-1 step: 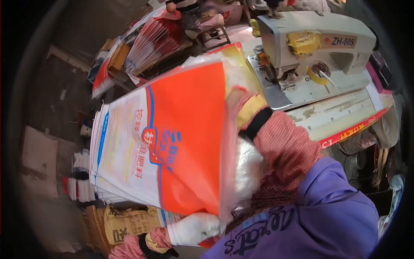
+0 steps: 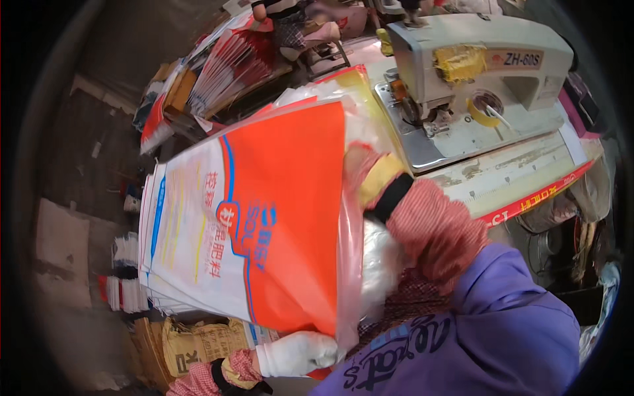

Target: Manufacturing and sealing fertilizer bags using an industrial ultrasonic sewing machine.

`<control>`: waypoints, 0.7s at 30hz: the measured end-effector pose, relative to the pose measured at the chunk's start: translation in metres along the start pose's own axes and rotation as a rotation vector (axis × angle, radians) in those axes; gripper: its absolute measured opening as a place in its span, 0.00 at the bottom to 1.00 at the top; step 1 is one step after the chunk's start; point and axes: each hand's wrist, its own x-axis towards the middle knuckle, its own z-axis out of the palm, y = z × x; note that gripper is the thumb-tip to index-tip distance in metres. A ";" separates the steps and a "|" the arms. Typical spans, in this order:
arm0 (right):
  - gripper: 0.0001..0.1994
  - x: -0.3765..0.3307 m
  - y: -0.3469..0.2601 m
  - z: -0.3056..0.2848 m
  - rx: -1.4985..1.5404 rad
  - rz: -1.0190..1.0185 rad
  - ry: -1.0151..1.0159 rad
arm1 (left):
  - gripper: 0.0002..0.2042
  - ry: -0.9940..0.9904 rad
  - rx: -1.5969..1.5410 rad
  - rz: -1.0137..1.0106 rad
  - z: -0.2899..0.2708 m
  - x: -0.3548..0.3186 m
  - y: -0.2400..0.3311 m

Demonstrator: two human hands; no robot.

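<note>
A printed sack (image 2: 290, 218), orange, white and blue, lies flat on a stack of similar sacks in front of me. A clear plastic liner (image 2: 350, 264) sticks out along its right-hand edge. My left hand (image 2: 300, 353), in a white glove, is closed on the sack's near right corner. At the far end of the same edge is my right hand (image 2: 354, 158), largely covered by its sleeve and the plastic, so its fingers are hidden. Beneath my right forearm bunches crumpled clear plastic (image 2: 380, 261), blurred.
A pale sewing machine (image 2: 482, 72) with a yellow tape roll (image 2: 485, 109) stands on the table at far right. Another stack of red and white sacks (image 2: 231, 69) lies at far left, near another person (image 2: 307, 30). Folded yellowish woven sacks (image 2: 205, 346) sit at near left.
The sewing machine appears slightly farther left and up in the picture. My right hand sits a little lower along the sack's edge. My left hand keeps its hold on the corner.
</note>
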 end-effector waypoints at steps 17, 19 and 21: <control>0.17 0.010 -0.053 0.040 0.610 -0.117 0.189 | 0.13 0.871 2.093 0.167 -0.129 0.125 0.175; 0.18 0.010 -0.054 0.042 0.633 -0.109 0.096 | 0.13 0.662 1.980 0.143 -0.134 0.116 0.178; 0.21 0.021 -0.060 0.060 0.416 -0.092 -0.113 | 0.15 0.351 1.686 0.050 -0.150 0.095 0.171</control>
